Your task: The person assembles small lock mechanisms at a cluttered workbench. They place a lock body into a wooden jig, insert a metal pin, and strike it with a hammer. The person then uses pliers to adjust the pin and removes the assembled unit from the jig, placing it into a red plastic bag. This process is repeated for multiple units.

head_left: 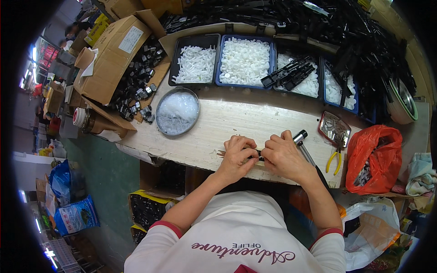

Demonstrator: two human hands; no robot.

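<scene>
At the front edge of the worktable my left hand (238, 155) and my right hand (286, 155) work close together. Between them shows a small dark part (261, 156), mostly covered by my fingers; its kind is hidden. The fingers of both hands are closed in a pinch around it. Thin brownish tips (221, 154) stick out on the left side of my left hand. Just beyond my right hand lies a slim tool with a silver and black cylindrical head (300, 136), its shaft running down behind my wrist.
Bins of small white plastic parts (245, 61) line the back, below a heap of black parts (291, 16). A round tray of clear pieces (177, 111) stands left, near a carton (111, 59). Right are yellow-handled pliers (334, 163), a tray of metal pins (334, 128) and a red bag (375, 159).
</scene>
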